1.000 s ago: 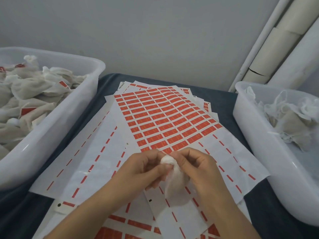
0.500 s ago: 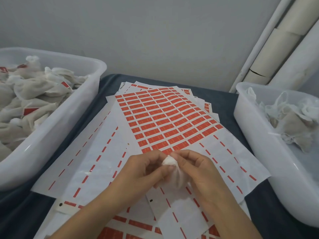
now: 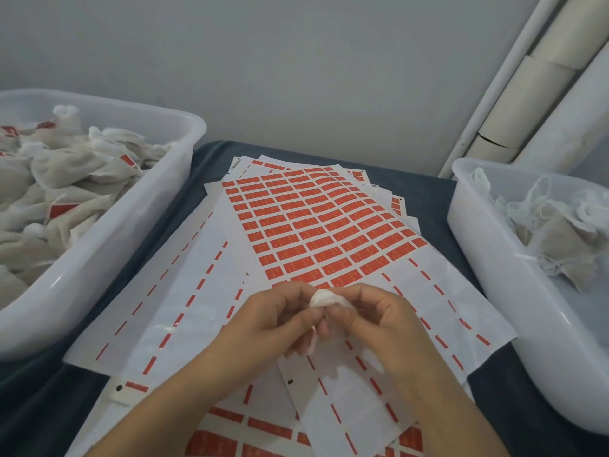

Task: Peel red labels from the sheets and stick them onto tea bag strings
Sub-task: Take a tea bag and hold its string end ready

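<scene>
A small white tea bag [image 3: 324, 297] is held between both hands over the label sheets. My left hand [image 3: 280, 319] pinches its left side with curled fingers. My right hand [image 3: 379, 319] pinches its top right, and most of the bag is hidden behind the fingers. Just beyond the hands lies the top sheet of red labels [image 3: 316, 225], its near rows peeled to bare white backing. No string or loose label shows in the fingers.
A white tub [image 3: 138, 225] on the left holds several tea bags with red labels. A white tub [image 3: 494, 258] on the right holds several unlabelled bags with strings. More label sheets [image 3: 148, 308] are spread over the dark cloth. Cardboard tubes [image 3: 534, 84] lean in the back right corner.
Both hands keep working the tea bag in place. The bag's hanging lower part has been gathered up between the fingers, so less of it shows.
</scene>
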A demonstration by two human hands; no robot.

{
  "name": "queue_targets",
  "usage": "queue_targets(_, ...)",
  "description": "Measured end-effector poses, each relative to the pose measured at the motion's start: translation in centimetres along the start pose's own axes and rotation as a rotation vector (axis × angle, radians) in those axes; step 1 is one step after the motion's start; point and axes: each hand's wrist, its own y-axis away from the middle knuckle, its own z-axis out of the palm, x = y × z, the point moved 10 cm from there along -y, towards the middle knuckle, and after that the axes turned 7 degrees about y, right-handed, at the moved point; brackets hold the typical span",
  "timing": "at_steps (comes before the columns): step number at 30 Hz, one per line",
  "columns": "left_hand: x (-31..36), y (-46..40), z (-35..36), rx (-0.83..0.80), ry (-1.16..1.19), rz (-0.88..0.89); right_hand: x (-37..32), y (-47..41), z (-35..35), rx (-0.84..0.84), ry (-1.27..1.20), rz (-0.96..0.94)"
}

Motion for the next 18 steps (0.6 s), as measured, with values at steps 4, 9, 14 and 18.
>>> queue_targets(4, 0.5, 0.1, -0.7, 0.064, 0.030, 0.044, 1.0, 0.1, 0.1, -0.032, -0.111, 0.087)
queue_targets(9, 1.3, 0.5, -1.5, 0.131, 0.056, 0.110, 1.4, 1.2, 3.8, -0.340, -0.544, 0.255)
queue_targets(14, 0.5, 0.3, -1.0, 0.115, 0.247, 0.015, 0.7, 1.5, 4.1, -0.406, -0.714, 0.244)
queue_targets(18, -1.3, 0.1, -1.3, 0.148, 0.503, -0.145, 0.4, 1.4, 3.6, -0.375, -0.695, 0.218)
